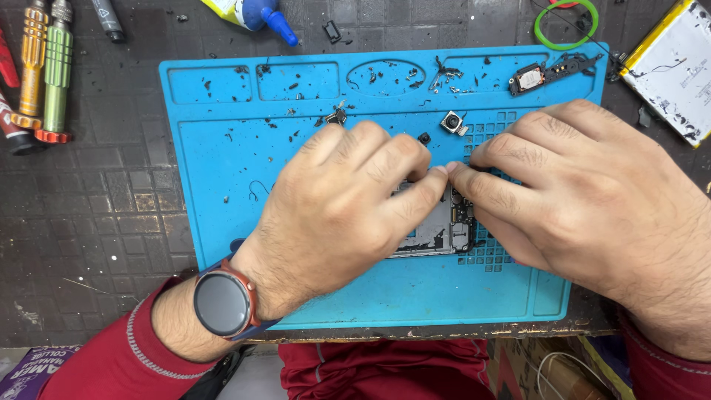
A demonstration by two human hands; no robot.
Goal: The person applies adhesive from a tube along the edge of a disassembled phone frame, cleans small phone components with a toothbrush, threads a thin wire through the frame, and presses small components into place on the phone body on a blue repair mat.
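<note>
An opened phone body (437, 230) with bare circuit parts lies on a blue repair mat (244, 170). My left hand (341, 207) covers its left part, fingers bent down onto it. My right hand (585, 200) presses on it from the right. The fingertips of both hands meet over the phone's upper edge. Most of the phone is hidden under my hands. A round dark watch (221, 302) sits on my left wrist, above a red sleeve.
On the mat's far side lie a small camera module (452, 122), a black speaker part (544, 74), tiny screws and debris (444, 74). Screwdrivers (44, 74) rest at the left, a blue-capped glue bottle (259, 15) at the top, a green ring (566, 26) and a battery (678, 67) at the right.
</note>
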